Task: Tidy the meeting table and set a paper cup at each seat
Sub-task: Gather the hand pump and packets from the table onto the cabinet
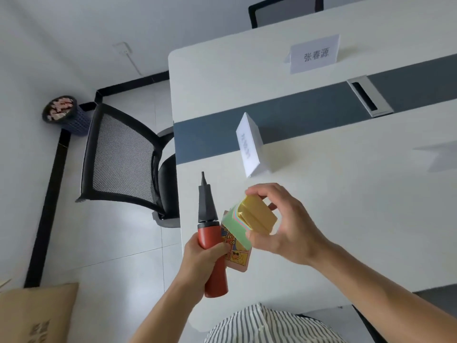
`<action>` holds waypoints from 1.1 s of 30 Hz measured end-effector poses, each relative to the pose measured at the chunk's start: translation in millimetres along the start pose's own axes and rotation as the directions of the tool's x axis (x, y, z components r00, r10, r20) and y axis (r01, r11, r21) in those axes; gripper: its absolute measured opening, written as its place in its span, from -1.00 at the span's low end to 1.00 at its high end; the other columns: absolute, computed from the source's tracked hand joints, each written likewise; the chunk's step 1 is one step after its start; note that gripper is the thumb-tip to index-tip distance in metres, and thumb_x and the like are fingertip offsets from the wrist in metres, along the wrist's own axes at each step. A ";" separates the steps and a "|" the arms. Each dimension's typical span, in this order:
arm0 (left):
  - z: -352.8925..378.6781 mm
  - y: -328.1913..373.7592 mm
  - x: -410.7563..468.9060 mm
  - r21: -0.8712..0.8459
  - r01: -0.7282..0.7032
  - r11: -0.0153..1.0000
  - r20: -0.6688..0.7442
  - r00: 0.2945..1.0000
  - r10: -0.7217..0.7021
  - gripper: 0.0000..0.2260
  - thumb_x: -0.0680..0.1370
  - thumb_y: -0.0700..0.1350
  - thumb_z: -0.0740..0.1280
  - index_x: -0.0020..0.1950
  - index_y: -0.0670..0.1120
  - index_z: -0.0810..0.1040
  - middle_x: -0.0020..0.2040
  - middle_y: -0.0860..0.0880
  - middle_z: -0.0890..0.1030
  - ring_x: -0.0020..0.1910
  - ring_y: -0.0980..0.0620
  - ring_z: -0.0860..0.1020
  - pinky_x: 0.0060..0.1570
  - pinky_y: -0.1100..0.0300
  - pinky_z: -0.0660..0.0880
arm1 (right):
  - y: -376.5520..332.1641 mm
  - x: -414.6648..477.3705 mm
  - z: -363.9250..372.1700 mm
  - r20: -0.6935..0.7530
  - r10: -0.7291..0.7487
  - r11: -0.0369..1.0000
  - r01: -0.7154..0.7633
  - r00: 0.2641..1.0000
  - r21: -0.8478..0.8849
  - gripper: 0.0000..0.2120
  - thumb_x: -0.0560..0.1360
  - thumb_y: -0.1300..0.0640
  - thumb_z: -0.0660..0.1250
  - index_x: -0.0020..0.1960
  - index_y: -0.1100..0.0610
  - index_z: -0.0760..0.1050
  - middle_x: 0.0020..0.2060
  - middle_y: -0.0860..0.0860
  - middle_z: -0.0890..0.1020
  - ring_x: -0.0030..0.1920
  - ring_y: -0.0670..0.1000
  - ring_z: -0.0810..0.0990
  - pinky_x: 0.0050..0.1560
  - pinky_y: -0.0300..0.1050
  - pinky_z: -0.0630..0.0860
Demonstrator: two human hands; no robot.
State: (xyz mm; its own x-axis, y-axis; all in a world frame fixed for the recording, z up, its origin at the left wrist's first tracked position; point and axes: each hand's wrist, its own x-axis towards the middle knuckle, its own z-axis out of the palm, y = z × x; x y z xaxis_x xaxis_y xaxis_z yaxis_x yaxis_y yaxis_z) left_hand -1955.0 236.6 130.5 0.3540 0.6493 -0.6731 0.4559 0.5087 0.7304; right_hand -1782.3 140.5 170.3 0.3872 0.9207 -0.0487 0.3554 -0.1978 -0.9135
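Counter (321, 194), white with grey-blue centre strip, fills 12 to 4 o'clock. Black mesh-backed office chair (121, 154) at 9 o'clock, at counter end. Dark perforated waste bin (66, 115) at 10 o'clock. Red plastic hand pump with black cone nozzle (210, 233) at 6 o'clock, left grip (200, 258) clamped round barrel. Pastel paper block with gold top sheets (257, 214) just at pump's 3 o'clock, right grip (284, 226) pinching it.
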 end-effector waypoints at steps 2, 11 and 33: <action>-2.9 0.3 -2.2 -0.012 -0.022 1.000 0.000 1.000 0.022 -0.58 0.25 -0.18 0.45 0.08 -0.21 0.55 -0.17 -0.22 0.69 -0.33 -0.10 0.65 -0.34 0.11 0.51 | -17.8 -7.8 -2.2 0.024 -0.071 0.996 0.070 0.997 0.046 -0.42 0.21 -0.05 0.40 0.22 -0.11 0.43 0.16 -0.14 0.52 0.20 -0.02 0.50 0.11 -0.24 0.42; -4.9 9.0 -34.4 -0.155 -0.088 0.984 0.065 0.993 0.099 -0.61 0.26 -0.24 0.45 0.04 -0.33 0.50 -0.37 -0.12 0.62 -0.49 -0.04 0.57 -0.42 0.17 0.50 | -19.5 -7.0 24.5 0.227 -0.179 0.881 0.259 0.957 -0.395 -0.26 0.23 -0.20 0.46 0.36 -0.04 0.40 0.35 -0.16 0.44 0.34 -0.12 0.39 0.27 -0.05 0.45; -75.9 5.0 -82.4 0.059 -0.386 0.920 0.420 0.846 0.328 -0.70 0.29 -0.23 0.46 -0.03 -0.02 0.54 -0.12 -0.05 0.68 -0.20 -0.05 0.62 -0.18 0.19 0.58 | -39.4 -40.8 69.2 0.038 0.622 0.510 -0.441 0.782 0.739 -0.63 0.47 0.34 0.23 0.19 0.08 0.58 -0.16 0.06 0.63 -0.14 0.13 0.53 -0.09 -0.04 0.49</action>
State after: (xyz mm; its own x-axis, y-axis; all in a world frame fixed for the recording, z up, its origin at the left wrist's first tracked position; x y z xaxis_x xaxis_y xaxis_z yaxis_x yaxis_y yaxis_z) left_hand -2043.8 228.7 198.4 0.7919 0.4793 -0.3784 0.3309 0.1840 0.9256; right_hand -1870.9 134.0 180.3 0.4919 0.6100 -0.6212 -0.6179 -0.2581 -0.7427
